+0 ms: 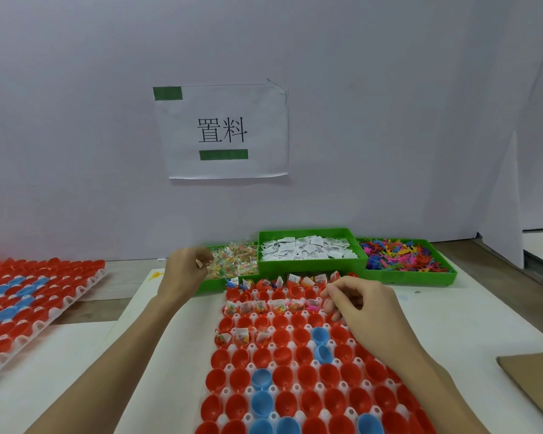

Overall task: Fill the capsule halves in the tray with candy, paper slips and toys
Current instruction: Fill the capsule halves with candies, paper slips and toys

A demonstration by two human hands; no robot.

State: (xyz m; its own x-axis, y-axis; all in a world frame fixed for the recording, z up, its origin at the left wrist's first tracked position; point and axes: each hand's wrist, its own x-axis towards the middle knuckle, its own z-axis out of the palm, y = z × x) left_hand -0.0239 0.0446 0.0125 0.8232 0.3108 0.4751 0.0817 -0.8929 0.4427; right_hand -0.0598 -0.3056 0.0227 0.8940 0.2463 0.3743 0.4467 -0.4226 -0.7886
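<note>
Empty red plastic capsule halves wait nearest; my left hand pinches wrapped candy from its green bin, while my right hand, fingers curled, hovers over the white tray; what it holds I cannot tell. Best to drop one candy per cup.

Red, blue capsule halves; green bins

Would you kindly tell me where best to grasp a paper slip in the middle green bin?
Pinch one raised edge of a paper slip from above: the slips lie loosely heaped and folded, and the bin walls block approach from the sides.
</note>
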